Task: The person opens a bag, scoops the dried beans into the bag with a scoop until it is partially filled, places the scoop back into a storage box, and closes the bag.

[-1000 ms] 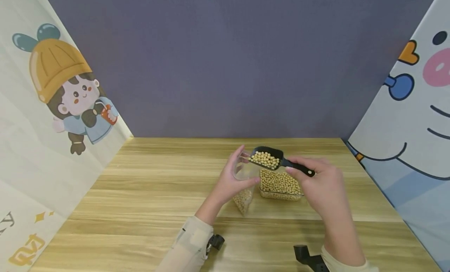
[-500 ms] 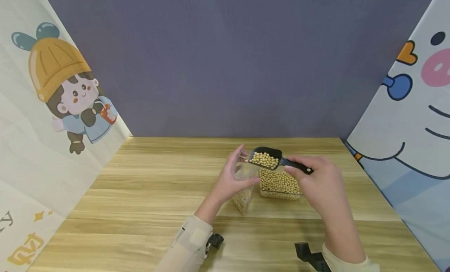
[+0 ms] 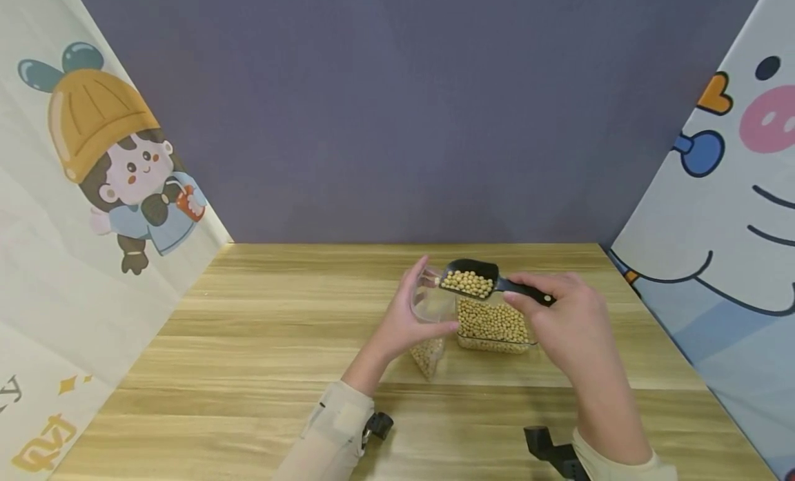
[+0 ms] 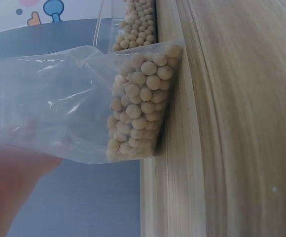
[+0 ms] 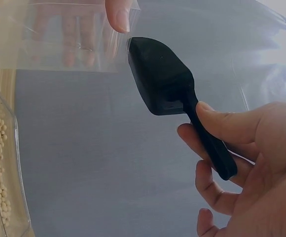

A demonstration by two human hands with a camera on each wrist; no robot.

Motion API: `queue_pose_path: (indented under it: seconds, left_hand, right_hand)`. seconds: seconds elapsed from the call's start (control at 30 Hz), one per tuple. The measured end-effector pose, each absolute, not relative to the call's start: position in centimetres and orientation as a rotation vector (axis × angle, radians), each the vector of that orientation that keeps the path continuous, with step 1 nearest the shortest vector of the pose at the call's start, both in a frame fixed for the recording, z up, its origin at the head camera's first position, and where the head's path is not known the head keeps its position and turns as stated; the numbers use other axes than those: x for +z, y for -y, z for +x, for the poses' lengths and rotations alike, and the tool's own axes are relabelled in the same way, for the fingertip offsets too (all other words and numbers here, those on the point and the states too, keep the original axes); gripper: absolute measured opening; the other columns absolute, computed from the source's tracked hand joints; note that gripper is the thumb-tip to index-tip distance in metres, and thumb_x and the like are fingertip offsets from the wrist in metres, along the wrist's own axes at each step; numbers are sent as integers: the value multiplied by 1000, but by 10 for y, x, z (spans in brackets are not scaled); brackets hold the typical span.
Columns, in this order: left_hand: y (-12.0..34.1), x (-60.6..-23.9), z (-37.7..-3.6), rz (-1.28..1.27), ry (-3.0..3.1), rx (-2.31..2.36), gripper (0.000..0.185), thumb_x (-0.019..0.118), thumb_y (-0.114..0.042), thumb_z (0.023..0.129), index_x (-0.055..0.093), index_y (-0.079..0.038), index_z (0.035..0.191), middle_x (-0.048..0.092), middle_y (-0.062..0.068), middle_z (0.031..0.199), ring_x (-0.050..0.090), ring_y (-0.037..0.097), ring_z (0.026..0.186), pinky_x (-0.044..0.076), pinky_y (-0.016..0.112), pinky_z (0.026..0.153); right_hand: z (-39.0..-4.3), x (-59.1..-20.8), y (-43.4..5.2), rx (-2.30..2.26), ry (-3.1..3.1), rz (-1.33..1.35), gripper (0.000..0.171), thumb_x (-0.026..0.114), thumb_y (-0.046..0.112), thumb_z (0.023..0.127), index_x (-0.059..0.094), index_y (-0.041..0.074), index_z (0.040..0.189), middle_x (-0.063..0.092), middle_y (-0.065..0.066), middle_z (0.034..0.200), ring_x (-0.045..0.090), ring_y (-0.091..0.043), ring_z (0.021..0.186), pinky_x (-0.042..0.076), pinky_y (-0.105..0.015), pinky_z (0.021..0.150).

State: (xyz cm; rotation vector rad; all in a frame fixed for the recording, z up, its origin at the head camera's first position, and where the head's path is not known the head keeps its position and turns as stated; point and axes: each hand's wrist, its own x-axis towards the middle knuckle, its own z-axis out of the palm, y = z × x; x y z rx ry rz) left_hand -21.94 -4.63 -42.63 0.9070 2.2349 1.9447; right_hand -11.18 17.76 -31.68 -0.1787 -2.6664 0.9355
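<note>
A loaded black scoop (image 3: 470, 277) is gripped by the right hand (image 3: 568, 329) at the mouth of a clear bag (image 3: 428, 315) held upright on the table (image 3: 248, 343) by the left hand (image 3: 404, 322), beside the bean tub (image 3: 495, 327); tipping carefully inward seems next.

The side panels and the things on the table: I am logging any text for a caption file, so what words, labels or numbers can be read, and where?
Left cartoon panel, bottom corner: yellow and grey stylised characters, cut off by the frame, not readable.
Right cartoon panel: drawings only.
Black scoop, clear bag, clear container: no text shows.
</note>
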Motion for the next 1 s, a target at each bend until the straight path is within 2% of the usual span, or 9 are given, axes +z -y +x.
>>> queue_pose_path:
  seconds: [0.23, 0.43, 0.73, 1.0]
  left_hand:
    - [48, -428, -218, 931, -2243, 1934, 124, 94, -50, 76, 18, -26, 171, 42, 12, 157, 44, 37, 147, 31, 61, 131]
    - [48, -427, -218, 935, -2235, 1941, 123, 94, -46, 77, 18, -26, 171, 42, 14, 158, 42, 41, 148, 31, 61, 131]
    - [48, -426, -217, 926, -2241, 1939, 122, 95, -45, 77, 19, -25, 171, 44, 11, 155, 46, 35, 145, 33, 60, 130]
    - [47, -425, -217, 931, -2245, 1936, 122, 95, -42, 77, 19, -24, 171, 44, 12, 155, 46, 37, 144, 33, 60, 130]
  right_hand:
    - [-110, -315, -177, 894, 2668, -153, 34, 77, 32, 98, 78, 19, 129, 73, -19, 129, 62, -40, 121, 53, -47, 79]
    - [-110, -313, -177, 871, 2672, -131, 33, 77, 29, 98, 79, 18, 128, 73, -20, 127, 63, -40, 119, 50, -45, 78]
    - [-110, -310, -179, 842, 2669, -103, 33, 78, 30, 96, 80, 17, 127, 77, -18, 125, 63, -38, 115, 51, -49, 80]
    - [-110, -309, -179, 843, 2699, -106, 36, 78, 31, 97, 78, 17, 129, 76, -19, 129, 62, -39, 118, 53, -54, 83]
